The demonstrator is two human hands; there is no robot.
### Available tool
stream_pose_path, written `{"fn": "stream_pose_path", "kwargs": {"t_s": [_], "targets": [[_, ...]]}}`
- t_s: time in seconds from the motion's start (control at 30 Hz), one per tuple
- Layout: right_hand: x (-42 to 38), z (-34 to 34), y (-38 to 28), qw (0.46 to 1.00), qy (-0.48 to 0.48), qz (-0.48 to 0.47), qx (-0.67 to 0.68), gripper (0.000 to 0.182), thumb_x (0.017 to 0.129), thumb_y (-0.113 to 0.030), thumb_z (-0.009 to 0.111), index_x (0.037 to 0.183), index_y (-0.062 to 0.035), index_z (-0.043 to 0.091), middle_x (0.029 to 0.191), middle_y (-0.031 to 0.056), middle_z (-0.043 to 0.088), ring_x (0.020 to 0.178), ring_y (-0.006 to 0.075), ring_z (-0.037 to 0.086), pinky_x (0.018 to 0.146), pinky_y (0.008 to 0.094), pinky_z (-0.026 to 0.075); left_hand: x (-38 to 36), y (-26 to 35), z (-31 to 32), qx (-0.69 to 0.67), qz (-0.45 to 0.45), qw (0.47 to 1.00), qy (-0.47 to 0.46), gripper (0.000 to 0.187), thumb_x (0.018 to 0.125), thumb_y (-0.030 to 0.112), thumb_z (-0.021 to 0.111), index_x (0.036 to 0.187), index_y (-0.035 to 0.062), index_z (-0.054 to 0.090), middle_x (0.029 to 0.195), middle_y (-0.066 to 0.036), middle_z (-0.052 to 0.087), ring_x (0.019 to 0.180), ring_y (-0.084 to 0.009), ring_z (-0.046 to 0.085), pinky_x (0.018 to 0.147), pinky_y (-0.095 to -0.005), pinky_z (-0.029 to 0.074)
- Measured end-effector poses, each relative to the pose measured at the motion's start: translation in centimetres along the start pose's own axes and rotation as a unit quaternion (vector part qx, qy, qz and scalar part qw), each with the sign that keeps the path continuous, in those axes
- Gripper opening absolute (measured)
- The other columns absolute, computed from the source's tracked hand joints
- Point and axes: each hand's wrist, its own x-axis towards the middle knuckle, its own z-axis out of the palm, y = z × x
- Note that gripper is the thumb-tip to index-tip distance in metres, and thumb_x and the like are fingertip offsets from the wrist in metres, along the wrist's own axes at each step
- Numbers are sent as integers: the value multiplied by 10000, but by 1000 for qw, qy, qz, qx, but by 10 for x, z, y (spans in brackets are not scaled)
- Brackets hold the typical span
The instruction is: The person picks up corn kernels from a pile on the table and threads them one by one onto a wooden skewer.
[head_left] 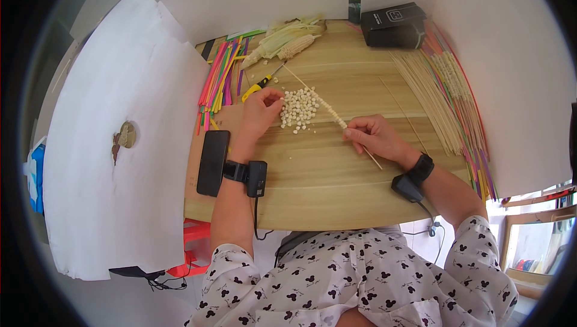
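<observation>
My right hand (375, 136) is closed around a thin wooden skewer (294, 76), which slants up to the left. Pale corn kernels (329, 109) are threaded in a row along its middle, down to my fingertips. Its bare lower end sticks out below my hand, and the upper tip is bare too. My left hand (263, 110) has its fingertips pinched together at the left edge of a pile of loose corn kernels (299, 109). Whatever is between those fingertips, if anything, is hidden. A yellow and black screwdriver-like tool (257, 88) lies just beyond my left hand.
Husks and corn cobs (299, 45) lie at the back. Colourful sticks (223, 74) are at the left, above a black phone (213, 163). On the right are bare skewers (430, 101), kernel-laden skewers (454, 80) and a black box (393, 25). White panels (138, 146) border the table.
</observation>
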Motion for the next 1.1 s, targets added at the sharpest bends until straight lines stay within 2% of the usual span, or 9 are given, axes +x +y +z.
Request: {"fn": "stream_pose_path", "kwargs": {"t_s": [0.07,0.17,0.27,0.4,0.47,0.7,0.77,0.93,1.1], "targets": [[0,-1,5,1000,-2,-13,15,204,979,-193,580,891,-23,653,594,-36,543,534,18,469,493,190,342,1,2,0,-72,-28,997,-4,133,881,53,648,989,-21,669,862,-14,669,760,-67,586,694,-215,466],[-1,-2,1,1000,1,2,3,205,979,-195,580,893,-24,654,599,-36,548,540,20,475,494,194,347,1,6,2,-149,-2,989,13,155,896,79,648,1007,-27,668,854,-13,671,769,-69,593,702,-214,465],[-2,-1,-4,1000,-2,10,-6,214,975,-181,582,870,-3,640,618,-24,559,543,33,498,499,205,383,-2,15,-1,-112,-18,993,35,188,904,128,645,983,-41,662,840,-17,671,770,-64,595,714,-212,472],[1,-1,9,1000,14,-23,6,205,963,-169,590,857,-2,641,612,-21,567,540,37,504,500,207,392,2,7,-2,-173,-31,984,33,183,917,157,647,958,-21,661,842,-32,674,772,-70,603,700,-213,472],[1,-2,8,1000,2,-21,9,202,952,-165,600,843,-1,643,605,-22,569,531,40,506,499,208,400,1,9,-1,-259,-66,962,46,151,921,155,654,949,7,652,828,-39,672,755,-79,604,683,-215,469],[-1,0,3,999,9,-27,17,207,950,-169,604,837,0,643,601,-22,569,522,40,511,489,210,407,3,-1,3,-387,-68,918,53,104,907,112,674,971,33,651,816,-28,653,715,-80,581,640,-219,454],[1,-1,7,1000,12,-6,9,211,956,-167,595,837,-1,643,603,-21,569,522,39,510,485,210,407,7,-6,3,-465,-95,879,49,97,912,118,673,973,43,656,828,-26,649,710,-83,576,629,-229,454],[-3,2,0,1000,-14,10,14,223,973,-175,575,842,-6,638,596,-30,543,523,31,485,486,202,378,7,-6,-2,-521,-103,845,62,168,919,127,664,1050,22,662,832,-34,650,717,-112,586,658,-257,490],[-7,5,-5,1000,-21,17,9,234,984,-196,569,855,-12,632,591,-43,516,535,19,459,492,194,349,7,-3,-8,-566,-94,819,33,200,935,93,625,1106,-8,646,925,-64,667,798,-123,617,757,-290,531]]}}
